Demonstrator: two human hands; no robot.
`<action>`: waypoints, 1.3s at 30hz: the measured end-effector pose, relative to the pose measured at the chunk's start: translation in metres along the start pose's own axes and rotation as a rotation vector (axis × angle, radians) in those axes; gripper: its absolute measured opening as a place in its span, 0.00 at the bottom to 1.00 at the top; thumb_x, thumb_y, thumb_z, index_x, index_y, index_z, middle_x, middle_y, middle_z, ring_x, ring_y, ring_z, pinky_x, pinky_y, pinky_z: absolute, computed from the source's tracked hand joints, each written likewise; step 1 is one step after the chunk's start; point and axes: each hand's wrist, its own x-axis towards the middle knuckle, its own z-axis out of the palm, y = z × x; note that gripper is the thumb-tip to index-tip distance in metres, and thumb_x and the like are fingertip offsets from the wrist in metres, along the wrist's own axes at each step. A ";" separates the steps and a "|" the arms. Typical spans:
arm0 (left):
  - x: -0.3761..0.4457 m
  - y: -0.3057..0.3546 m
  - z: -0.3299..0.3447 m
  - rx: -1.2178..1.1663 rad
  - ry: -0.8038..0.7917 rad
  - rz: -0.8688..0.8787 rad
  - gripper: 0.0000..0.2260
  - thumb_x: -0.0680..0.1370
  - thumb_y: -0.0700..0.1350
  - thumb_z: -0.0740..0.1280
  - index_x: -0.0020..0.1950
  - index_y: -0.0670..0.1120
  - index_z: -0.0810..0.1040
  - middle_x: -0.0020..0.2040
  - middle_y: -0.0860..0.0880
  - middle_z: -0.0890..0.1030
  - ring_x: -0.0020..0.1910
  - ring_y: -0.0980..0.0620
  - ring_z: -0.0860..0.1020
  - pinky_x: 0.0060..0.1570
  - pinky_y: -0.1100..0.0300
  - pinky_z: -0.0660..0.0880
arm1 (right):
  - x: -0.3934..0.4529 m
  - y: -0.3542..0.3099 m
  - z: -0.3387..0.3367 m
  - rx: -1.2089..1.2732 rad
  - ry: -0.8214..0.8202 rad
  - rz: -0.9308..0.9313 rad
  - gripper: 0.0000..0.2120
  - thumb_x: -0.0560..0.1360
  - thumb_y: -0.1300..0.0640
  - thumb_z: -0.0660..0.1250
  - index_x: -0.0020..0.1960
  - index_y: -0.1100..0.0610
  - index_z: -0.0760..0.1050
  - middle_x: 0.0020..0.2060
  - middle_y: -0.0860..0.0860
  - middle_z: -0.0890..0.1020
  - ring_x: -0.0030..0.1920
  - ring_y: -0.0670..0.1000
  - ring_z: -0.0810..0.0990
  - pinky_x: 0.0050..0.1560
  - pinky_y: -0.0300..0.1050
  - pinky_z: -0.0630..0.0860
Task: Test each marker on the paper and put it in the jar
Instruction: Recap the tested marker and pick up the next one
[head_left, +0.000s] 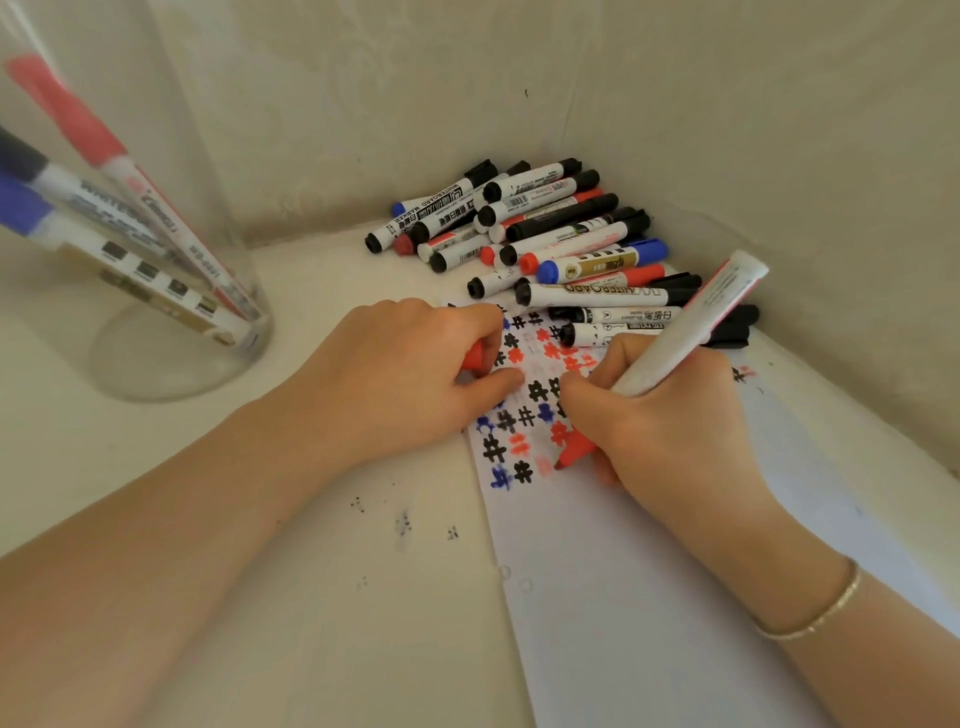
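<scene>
My right hand (670, 431) grips an uncapped red marker (680, 338) with a white barrel, its red tip touching the paper (649, 597) among several black, red and blue hash marks. My left hand (400, 374) rests on the paper's left edge and holds the marker's red cap (474, 358) in curled fingers. A pile of several capped markers (545, 239) lies behind the paper against the wall. A clear glass jar (156, 332) at the left holds several markers, one with a red cap and others with blue or dark caps.
The white surface (311, 597) carries small ink specks in front of my left arm. Walls close in behind and to the right of the marker pile. A thin bracelet (821, 613) circles my right wrist.
</scene>
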 end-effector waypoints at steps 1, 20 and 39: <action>0.000 0.000 0.000 0.000 -0.003 -0.002 0.14 0.74 0.63 0.58 0.41 0.53 0.69 0.31 0.54 0.75 0.30 0.57 0.72 0.33 0.58 0.71 | 0.000 0.000 0.001 -0.020 0.010 -0.023 0.11 0.68 0.66 0.68 0.33 0.70 0.67 0.26 0.66 0.74 0.21 0.49 0.67 0.20 0.37 0.66; 0.001 0.001 -0.001 0.055 -0.021 0.002 0.14 0.76 0.64 0.56 0.43 0.54 0.68 0.32 0.54 0.75 0.30 0.58 0.71 0.30 0.61 0.66 | -0.001 0.000 0.003 -0.016 0.009 -0.046 0.11 0.67 0.68 0.68 0.32 0.72 0.68 0.24 0.65 0.74 0.18 0.44 0.69 0.20 0.34 0.67; 0.000 0.004 -0.003 0.067 -0.046 -0.011 0.14 0.77 0.64 0.56 0.43 0.54 0.67 0.32 0.55 0.75 0.30 0.58 0.72 0.32 0.60 0.69 | -0.001 0.004 0.003 -0.050 0.048 -0.123 0.17 0.70 0.68 0.67 0.27 0.62 0.62 0.22 0.59 0.68 0.20 0.54 0.69 0.21 0.43 0.68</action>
